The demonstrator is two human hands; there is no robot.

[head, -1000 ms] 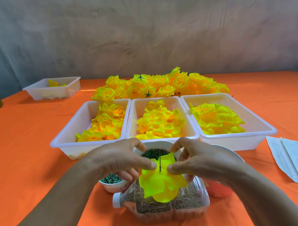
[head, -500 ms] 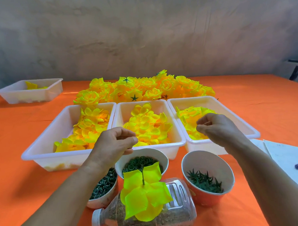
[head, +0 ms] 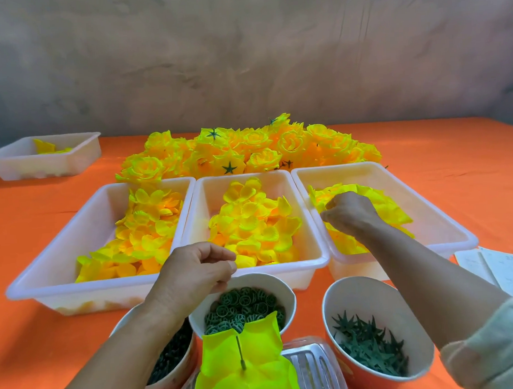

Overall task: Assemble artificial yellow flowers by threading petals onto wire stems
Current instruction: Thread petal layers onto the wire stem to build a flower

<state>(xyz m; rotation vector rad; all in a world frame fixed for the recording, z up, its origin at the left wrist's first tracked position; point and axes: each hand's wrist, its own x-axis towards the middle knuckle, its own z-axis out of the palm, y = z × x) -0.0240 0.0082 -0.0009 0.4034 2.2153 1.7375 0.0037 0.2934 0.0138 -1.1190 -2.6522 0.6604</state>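
Yellow petals (head: 250, 224), four trays (head: 209, 208), three bowls (head: 371, 295) (near)

The orange table (head: 459, 162) bore three white trays (head: 281, 180) side by side, a fourth tray (head: 13, 169) far left, finished flowers (head: 259, 153) heaped behind, three bowls (head: 365, 295) in front, and papers (head: 499, 269) at right.

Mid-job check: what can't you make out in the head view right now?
Head view:
- Right hand: fingertips sunk among petals in the right tray; grip hidden.
- Left hand: fingers pinched; anything between them too small to tell.
- Bottle: covered by threaded petals, cut off by bottom edge.
- Left bowl: mostly behind left forearm.
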